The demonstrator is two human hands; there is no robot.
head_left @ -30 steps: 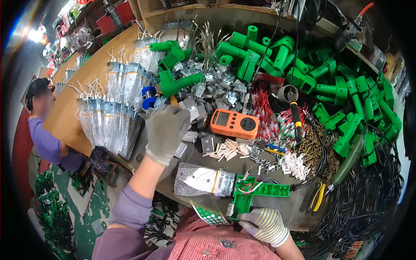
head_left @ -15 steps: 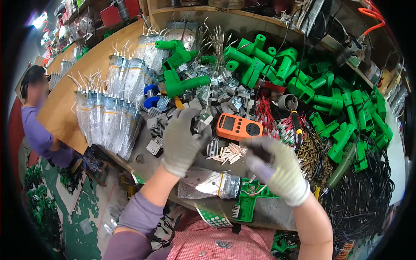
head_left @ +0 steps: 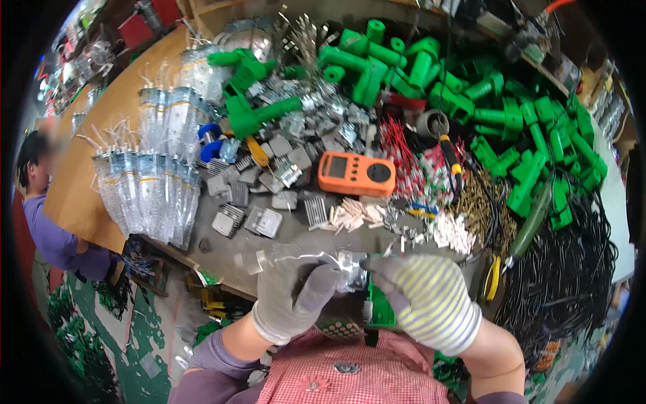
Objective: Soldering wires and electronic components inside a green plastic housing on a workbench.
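Close to the table's near edge my two gloved hands meet at a small shiny silver metal piece (head_left: pixel 351 271). My left hand (head_left: pixel 291 293) is closed with thumb and fingers at its left side. From the right, my right hand (head_left: pixel 431 299) pinches its other side with the fingertips. A thin pale wire (head_left: pixel 313 256) runs over the left fingers. Just below the right fingers shows part of an open green plastic housing (head_left: pixel 381 308), the rest hidden by the hand. Beyond the hands lie small white ceramic tubes (head_left: pixel 356 214) and an orange handheld meter (head_left: pixel 356 175).
Bubble-wrapped heating elements (head_left: pixel 151 192) stand stacked on the left. Green plastic housings (head_left: pixel 431 67) pile up along the back and right. Grey finned metal blocks (head_left: pixel 229 221), brass screws (head_left: pixel 481 209), black cables (head_left: pixel 558 289) and yellow-handled pliers (head_left: pixel 493 277) lie around. Another person (head_left: pixel 57 215) sits far left.
Both hands have drawn toward me and come together at the silver piece. The bubble-wrapped element beside the green housing no longer shows plainly. The whole view has shifted slightly.
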